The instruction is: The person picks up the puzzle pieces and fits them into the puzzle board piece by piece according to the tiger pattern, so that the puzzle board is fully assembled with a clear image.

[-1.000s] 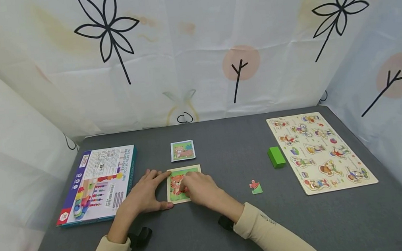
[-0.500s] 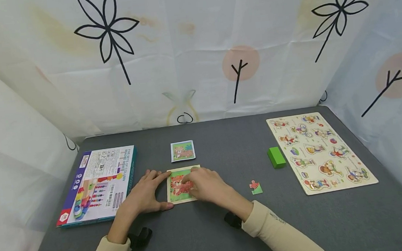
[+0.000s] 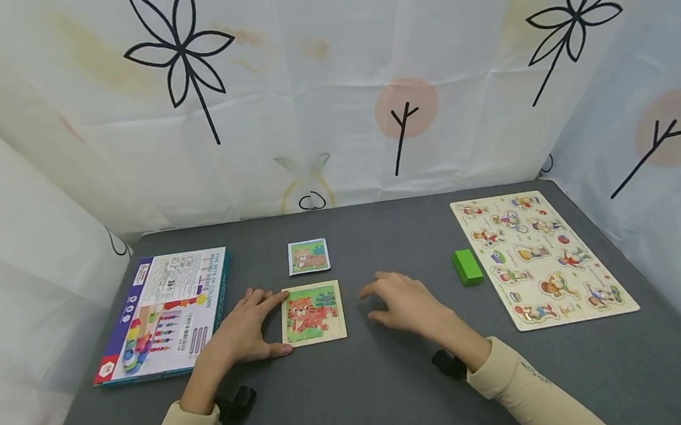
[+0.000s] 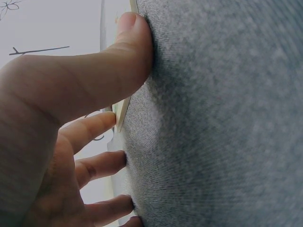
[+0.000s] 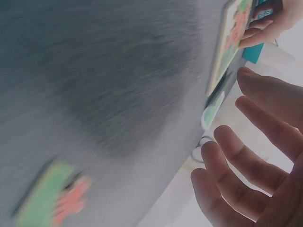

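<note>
My left hand [image 3: 244, 332] rests at the left edge of a small wooden jigsaw puzzle [image 3: 311, 313] with an orange tiger on green; thumb and a fingertip touch its frame. The puzzle's lower right corner shows pale and bare. To the right of it my right hand [image 3: 406, 301] hovers over the table, fingers loosely bent, holding nothing. A loose green and red puzzle piece [image 5: 49, 196] lies on the table in the right wrist view; in the head view the right hand hides it. A small tiger picture card [image 3: 308, 256] lies behind the puzzle.
A boxed toy set [image 3: 163, 312] lies at the left. At the right are a green block [image 3: 467, 267] and a large wooden puzzle board [image 3: 542, 259] with several figures. Fabric walls [image 3: 318, 93] border the grey table [image 3: 368, 385].
My right hand has left the puzzle and moved right, now covering the loose piece from the head camera. The left hand stays at the puzzle's edge.
</note>
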The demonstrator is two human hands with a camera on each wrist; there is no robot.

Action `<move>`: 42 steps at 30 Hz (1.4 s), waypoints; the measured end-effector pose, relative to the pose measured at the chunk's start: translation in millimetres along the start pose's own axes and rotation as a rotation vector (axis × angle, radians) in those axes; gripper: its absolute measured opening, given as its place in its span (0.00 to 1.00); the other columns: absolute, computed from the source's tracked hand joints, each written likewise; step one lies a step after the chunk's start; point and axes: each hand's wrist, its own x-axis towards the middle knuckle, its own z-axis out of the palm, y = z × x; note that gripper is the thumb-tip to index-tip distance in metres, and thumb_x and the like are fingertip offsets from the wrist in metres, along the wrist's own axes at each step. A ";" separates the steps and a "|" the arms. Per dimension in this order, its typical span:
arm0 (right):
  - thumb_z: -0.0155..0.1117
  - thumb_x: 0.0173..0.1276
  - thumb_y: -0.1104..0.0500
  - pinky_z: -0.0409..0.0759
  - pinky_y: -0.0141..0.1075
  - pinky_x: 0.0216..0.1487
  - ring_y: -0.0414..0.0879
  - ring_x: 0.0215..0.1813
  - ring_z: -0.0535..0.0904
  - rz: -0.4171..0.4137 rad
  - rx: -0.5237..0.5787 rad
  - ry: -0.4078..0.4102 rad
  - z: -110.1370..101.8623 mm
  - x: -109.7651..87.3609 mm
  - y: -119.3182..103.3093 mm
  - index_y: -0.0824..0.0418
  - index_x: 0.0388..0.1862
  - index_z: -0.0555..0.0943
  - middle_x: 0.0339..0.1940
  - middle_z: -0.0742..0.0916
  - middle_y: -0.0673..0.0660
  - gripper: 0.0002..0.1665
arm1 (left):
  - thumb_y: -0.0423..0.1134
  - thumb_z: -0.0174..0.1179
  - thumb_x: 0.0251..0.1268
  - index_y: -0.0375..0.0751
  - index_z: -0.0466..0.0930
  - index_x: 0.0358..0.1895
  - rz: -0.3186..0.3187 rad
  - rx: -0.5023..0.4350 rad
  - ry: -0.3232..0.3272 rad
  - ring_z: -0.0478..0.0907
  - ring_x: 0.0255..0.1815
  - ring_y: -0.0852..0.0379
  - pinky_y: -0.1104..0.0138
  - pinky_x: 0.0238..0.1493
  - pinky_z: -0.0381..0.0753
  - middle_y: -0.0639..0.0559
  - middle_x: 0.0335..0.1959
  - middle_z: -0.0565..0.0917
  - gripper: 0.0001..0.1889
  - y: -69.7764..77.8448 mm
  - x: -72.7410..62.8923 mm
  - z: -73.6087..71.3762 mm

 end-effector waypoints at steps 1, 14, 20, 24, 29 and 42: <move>0.78 0.61 0.60 0.72 0.35 0.27 0.44 0.35 0.77 0.009 -0.001 -0.006 -1.0 -3.4 3.1 0.57 0.52 0.89 0.41 0.85 0.57 0.19 | 0.61 0.80 0.44 0.45 0.69 0.75 -0.001 -0.001 -0.001 0.61 0.75 0.21 0.32 0.67 0.69 0.35 0.66 0.73 0.52 0.1 -0.2 0.1; 0.80 0.59 0.57 0.68 0.31 0.29 0.37 0.32 0.71 0.050 -0.015 -0.026 -7.6 -46.7 38.2 0.54 0.52 0.89 0.36 0.82 0.51 0.21 | 0.61 0.80 0.45 0.46 0.68 0.76 -0.016 -0.009 -0.004 0.59 0.76 0.21 0.30 0.67 0.67 0.34 0.69 0.72 0.53 -0.3 -0.8 1.5; 0.81 0.57 0.56 0.72 0.33 0.32 0.38 0.35 0.74 0.095 -0.022 -0.029 -9.1 -58.5 52.8 0.54 0.52 0.89 0.39 0.84 0.51 0.22 | 0.61 0.80 0.45 0.46 0.68 0.75 -0.015 -0.012 -0.004 0.59 0.76 0.21 0.31 0.67 0.67 0.35 0.69 0.72 0.52 -1.3 -0.5 2.8; 0.81 0.57 0.56 0.76 0.37 0.34 0.39 0.38 0.77 0.109 -0.034 -0.029 -7.5 -62.4 58.8 0.55 0.51 0.89 0.41 0.85 0.52 0.21 | 0.61 0.79 0.45 0.47 0.68 0.75 -0.018 -0.008 -0.006 0.60 0.76 0.22 0.31 0.67 0.68 0.35 0.68 0.73 0.52 -0.8 0.0 1.6; 0.81 0.57 0.56 0.80 0.41 0.36 0.43 0.42 0.81 0.133 -0.032 -0.025 -5.7 -63.7 61.0 0.54 0.51 0.88 0.45 0.86 0.53 0.22 | 0.61 0.79 0.45 0.46 0.69 0.75 -0.012 -0.005 -0.007 0.61 0.76 0.22 0.32 0.68 0.68 0.35 0.67 0.73 0.52 -0.3 0.6 0.6; 0.80 0.58 0.56 0.82 0.44 0.39 0.45 0.42 0.82 0.141 -0.047 0.009 -3.6 -62.6 60.8 0.54 0.46 0.88 0.44 0.87 0.54 0.17 | 0.61 0.80 0.45 0.46 0.69 0.75 -0.011 -0.002 -0.005 0.61 0.76 0.22 0.32 0.67 0.68 0.36 0.66 0.73 0.52 -0.6 0.8 0.6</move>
